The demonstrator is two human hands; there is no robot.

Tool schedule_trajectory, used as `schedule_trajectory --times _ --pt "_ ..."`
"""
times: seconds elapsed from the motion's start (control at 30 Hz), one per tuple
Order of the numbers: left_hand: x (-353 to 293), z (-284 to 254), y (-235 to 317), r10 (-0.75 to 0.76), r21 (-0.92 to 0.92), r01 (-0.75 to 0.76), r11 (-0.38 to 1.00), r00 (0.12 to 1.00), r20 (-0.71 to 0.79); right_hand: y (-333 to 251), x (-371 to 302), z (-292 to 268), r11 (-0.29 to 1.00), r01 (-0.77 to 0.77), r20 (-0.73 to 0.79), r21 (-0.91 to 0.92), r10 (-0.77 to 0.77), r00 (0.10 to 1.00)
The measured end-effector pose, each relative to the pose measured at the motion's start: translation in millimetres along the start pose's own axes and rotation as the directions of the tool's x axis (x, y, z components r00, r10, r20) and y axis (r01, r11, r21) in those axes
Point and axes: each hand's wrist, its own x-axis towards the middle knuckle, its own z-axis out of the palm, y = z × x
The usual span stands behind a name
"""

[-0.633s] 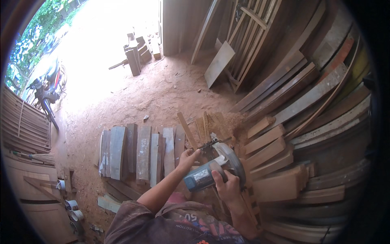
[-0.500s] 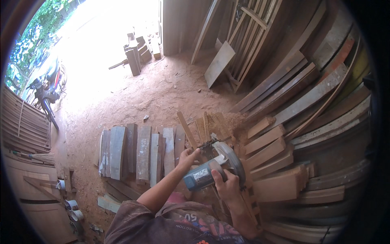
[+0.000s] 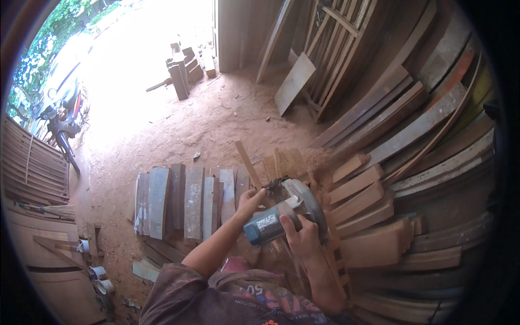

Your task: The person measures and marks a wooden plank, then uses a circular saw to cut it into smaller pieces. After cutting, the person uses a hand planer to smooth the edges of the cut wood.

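A teal and grey circular saw (image 3: 265,225) is held in front of my body, its rounded metal blade guard (image 3: 310,203) toward the right. My right hand (image 3: 304,238) is wrapped around its rear handle, the thumb lying along the top. My left hand (image 3: 250,203) is closed at the front edge of the saw's dark base; the undersides of its fingers are hidden. A narrow wooden strip (image 3: 247,162) slants away from beside my left fingertips. The blade and whatever lies directly under the saw are hidden.
Weathered boards (image 3: 193,200) lie side by side to the left. Cut planks (image 3: 360,200) are stacked at right, beside a sawdust heap (image 3: 317,160). Long timbers lean at far right. A pale panel (image 3: 295,84) stands beyond; a motorbike (image 3: 62,130) and broom (image 3: 57,210) are at left.
Both hands and the saw have shifted slightly away from my body. The narrow strip has moved a little the same way.
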Motion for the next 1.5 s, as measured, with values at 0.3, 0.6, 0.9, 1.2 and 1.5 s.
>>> schedule_trajectory --times 0.3,0.6,0.9,1.2,1.5 --pt "0.5 -5.8 23.1 0.052 0.024 -0.051 0.998 0.997 -0.049 -2.9 -2.3 7.2 0.998 0.049 -0.039 -0.034 -0.051 0.998" --pt "-71.7 18.5 61.0 0.322 0.141 -0.318 0.938 0.947 -0.009 10.7 -74.0 -13.2 0.987 0.112 -0.194 0.117 -0.088 0.977" --pt "-134.7 52.4 46.9 0.223 0.152 -0.298 0.942 0.899 0.376 1.7 -174.1 -63.2 0.827 -0.070 -0.253 0.558 0.249 0.935" --pt "-154.6 113.4 -46.4 0.124 0.587 -0.768 0.257 0.628 0.768 33.3 -295.8 -117.8 0.871 -0.004 -0.553 0.491 0.316 0.771" --pt "-156.8 173.4 -94.3 -0.112 0.306 -0.842 -0.445 0.391 0.914 75.1 -431.0 -162.5 0.837 0.005 -0.711 0.547 0.462 0.530"
